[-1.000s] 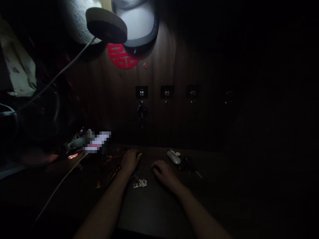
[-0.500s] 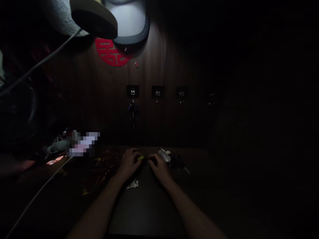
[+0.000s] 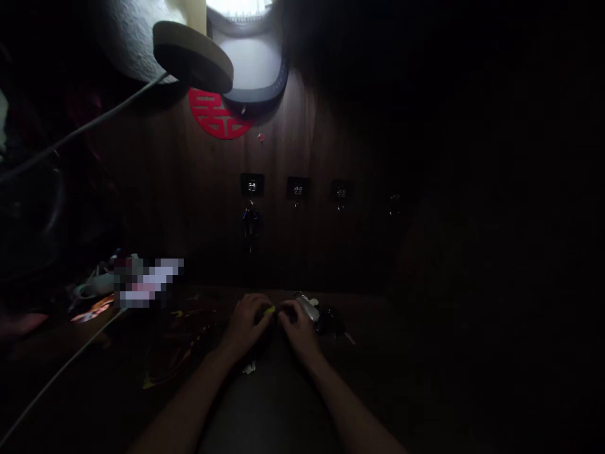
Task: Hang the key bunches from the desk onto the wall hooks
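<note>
Low in the dim head view, my left hand (image 3: 248, 320) pinches a small bright yellow piece (image 3: 269, 310) between thumb and fingers. My right hand (image 3: 299, 325) faces it, fingertips closed together close by; whatever they hold is too dark to make out. Just beyond the right hand lies a silver oval key fob (image 3: 309, 308) with a ring, and to its right a dark bunch with a key blade (image 3: 350, 338). Small silvery metal pieces (image 3: 249, 367), perhaps keys, lie beside my left forearm. Left of that hand spreads a dark item with yellow edging (image 3: 149, 382).
Several black hooks (image 3: 252, 185) line the dark wooden panel, one with keys (image 3: 252, 221) hanging. Above are a red cut-out sign (image 3: 220, 123) and a lit lamp (image 3: 253, 53). A blurred-out bright device (image 3: 150, 284) with a white cable (image 3: 61, 372) lies left.
The view has tilted up slightly, so most things sit lower. My hands have drawn closer together, the yellow piece still in the left. The metal pieces are now more covered by my left arm.
</note>
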The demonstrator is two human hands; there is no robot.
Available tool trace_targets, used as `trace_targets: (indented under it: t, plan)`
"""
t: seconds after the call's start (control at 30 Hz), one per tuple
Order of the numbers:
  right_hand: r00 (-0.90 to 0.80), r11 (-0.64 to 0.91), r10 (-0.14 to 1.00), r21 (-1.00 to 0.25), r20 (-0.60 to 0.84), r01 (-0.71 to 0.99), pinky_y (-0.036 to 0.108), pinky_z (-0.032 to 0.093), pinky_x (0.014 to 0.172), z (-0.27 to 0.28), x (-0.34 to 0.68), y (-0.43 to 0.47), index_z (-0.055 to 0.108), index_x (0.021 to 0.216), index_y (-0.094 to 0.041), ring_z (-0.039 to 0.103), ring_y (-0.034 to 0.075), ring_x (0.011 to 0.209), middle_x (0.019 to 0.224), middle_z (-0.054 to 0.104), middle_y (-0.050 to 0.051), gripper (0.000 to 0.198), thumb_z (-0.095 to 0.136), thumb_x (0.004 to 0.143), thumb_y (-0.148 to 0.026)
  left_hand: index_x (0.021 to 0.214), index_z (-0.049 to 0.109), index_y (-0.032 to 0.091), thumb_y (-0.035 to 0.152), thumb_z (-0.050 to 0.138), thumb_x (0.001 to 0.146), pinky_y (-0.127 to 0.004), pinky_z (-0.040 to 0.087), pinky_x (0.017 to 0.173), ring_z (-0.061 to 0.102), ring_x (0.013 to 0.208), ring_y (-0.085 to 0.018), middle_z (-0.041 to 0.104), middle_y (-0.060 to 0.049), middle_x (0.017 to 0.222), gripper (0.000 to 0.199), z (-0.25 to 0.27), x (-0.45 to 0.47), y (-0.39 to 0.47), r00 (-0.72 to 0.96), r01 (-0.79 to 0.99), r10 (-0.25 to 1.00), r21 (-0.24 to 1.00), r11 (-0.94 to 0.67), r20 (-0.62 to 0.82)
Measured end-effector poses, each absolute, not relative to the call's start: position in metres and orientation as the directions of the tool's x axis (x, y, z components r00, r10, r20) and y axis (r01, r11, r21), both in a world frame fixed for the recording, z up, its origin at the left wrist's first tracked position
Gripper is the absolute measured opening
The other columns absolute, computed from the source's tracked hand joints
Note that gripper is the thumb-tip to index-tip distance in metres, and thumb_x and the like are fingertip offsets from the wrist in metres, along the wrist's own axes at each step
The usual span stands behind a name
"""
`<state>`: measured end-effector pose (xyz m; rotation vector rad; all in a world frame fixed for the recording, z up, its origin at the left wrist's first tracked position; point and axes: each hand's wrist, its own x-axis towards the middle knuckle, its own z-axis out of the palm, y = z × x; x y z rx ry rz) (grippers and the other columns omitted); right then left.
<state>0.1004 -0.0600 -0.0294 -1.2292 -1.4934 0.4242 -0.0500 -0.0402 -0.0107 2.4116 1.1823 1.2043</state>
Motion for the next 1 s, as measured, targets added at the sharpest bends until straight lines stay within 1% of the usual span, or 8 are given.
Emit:
trace_targets:
  t: [0.07, 0.2, 0.3, 0.5, 0.67, 0.83, 0.93, 1.0]
  plan:
    - [0.159, 0.407, 0.839, -0.793, 0.521, 0.453, 0.029, 0.045, 0.072, -0.028, 0.1, -0.061, 0.055, 0.091, -0.021, 0.057, 0.017, 0.081, 0.086, 0.062, 0.003, 0.017, 0.05, 0.077, -0.028, 0.091, 0.059, 0.021, 0.028, 0.048, 0.081, -0.036, 0.04, 0.085, 0.053, 0.095, -0.02, 0.063, -0.005, 0.097, 0.016, -0.009, -0.049, -0.042, 0.332, 0.577, 0.744, 0.498, -0.647, 0.58]
    - [0.14, 0.454, 0.796, -0.734, 0.588, 0.505, 0.029, 0.043, 0.073, -0.027, 0.099, -0.061, 0.054, 0.077, -0.021, 0.055, 0.017, 0.078, 0.079, 0.06, 0.002, 0.007, 0.055, 0.073, -0.027, 0.087, 0.059, 0.021, 0.027, 0.05, 0.079, -0.036, 0.041, 0.081, 0.057, 0.088, -0.021, 0.065, -0.005, 0.089, 0.014, -0.01, -0.048, -0.043, 0.29, 0.615, 0.777, 0.513, -0.599, 0.559]
    - [0.13, 0.472, 0.779, -0.71, 0.613, 0.522, 0.029, 0.042, 0.072, -0.028, 0.099, -0.06, 0.053, 0.072, -0.021, 0.054, 0.016, 0.076, 0.075, 0.059, 0.001, 0.004, 0.054, 0.074, -0.024, 0.084, 0.059, 0.021, 0.026, 0.053, 0.076, -0.035, 0.041, 0.081, 0.058, 0.085, -0.02, 0.065, -0.004, 0.086, 0.011, -0.012, -0.046, -0.042, 0.296, 0.625, 0.766, 0.491, -0.607, 0.57]
    - [0.145, 0.454, 0.75, -0.662, 0.645, 0.596, 0.03, 0.042, 0.071, -0.031, 0.102, -0.056, 0.052, 0.069, -0.021, 0.053, 0.017, 0.075, 0.071, 0.057, 0.002, 0.006, 0.05, 0.072, -0.017, 0.081, 0.06, 0.021, 0.027, 0.053, 0.075, -0.034, 0.041, 0.079, 0.058, 0.083, -0.02, 0.066, -0.004, 0.082, 0.01, -0.012, -0.044, -0.044, 0.302, 0.636, 0.753, 0.465, -0.616, 0.584]
    - [0.156, 0.472, 0.692, -0.604, 0.705, 0.642, 0.031, 0.042, 0.071, -0.028, 0.107, -0.055, 0.051, 0.065, -0.022, 0.052, 0.017, 0.073, 0.069, 0.056, 0.002, 0.009, 0.049, 0.072, -0.017, 0.078, 0.062, 0.022, 0.027, 0.051, 0.077, -0.035, 0.042, 0.079, 0.059, 0.081, -0.02, 0.066, -0.004, 0.08, 0.012, -0.007, -0.043, -0.047, 0.301, 0.65, 0.796, 0.498, -0.574, 0.525]
    - [0.201, 0.48, 0.705, -0.666, 0.681, 0.572, 0.03, 0.043, 0.071, -0.019, 0.107, -0.059, 0.054, 0.068, -0.022, 0.055, 0.017, 0.072, 0.07, 0.059, 0.002, 0.007, 0.05, 0.073, -0.023, 0.082, 0.064, 0.022, 0.03, 0.047, 0.081, -0.032, 0.042, 0.081, 0.059, 0.083, -0.019, 0.068, -0.004, 0.085, 0.019, -0.011, -0.043, -0.049, 0.385, 0.595, 0.782, 0.516, -0.616, 0.49]
    - [0.27, 0.436, 0.751, -0.759, 0.603, 0.483, 0.028, 0.044, 0.064, -0.006, 0.11, -0.059, 0.055, 0.069, -0.021, 0.056, 0.017, 0.067, 0.067, 0.061, 0.001, 0.01, 0.051, 0.074, -0.028, 0.084, 0.066, 0.022, 0.035, 0.044, 0.084, -0.031, 0.042, 0.083, 0.059, 0.085, -0.018, 0.068, -0.003, 0.088, 0.025, -0.013, -0.044, -0.047, 0.455, 0.555, 0.763, 0.523, -0.647, 0.46]
    - [0.305, 0.407, 0.78, -0.813, 0.547, 0.416, 0.027, 0.044, 0.061, 0.009, 0.116, -0.054, 0.056, 0.071, -0.021, 0.058, 0.017, 0.065, 0.067, 0.062, 0.001, 0.014, 0.051, 0.075, -0.033, 0.086, 0.066, 0.023, 0.037, 0.042, 0.086, -0.031, 0.041, 0.084, 0.059, 0.087, -0.018, 0.069, -0.003, 0.09, 0.028, -0.015, -0.046, -0.043, 0.442, 0.556, 0.773, 0.537, -0.635, 0.455]
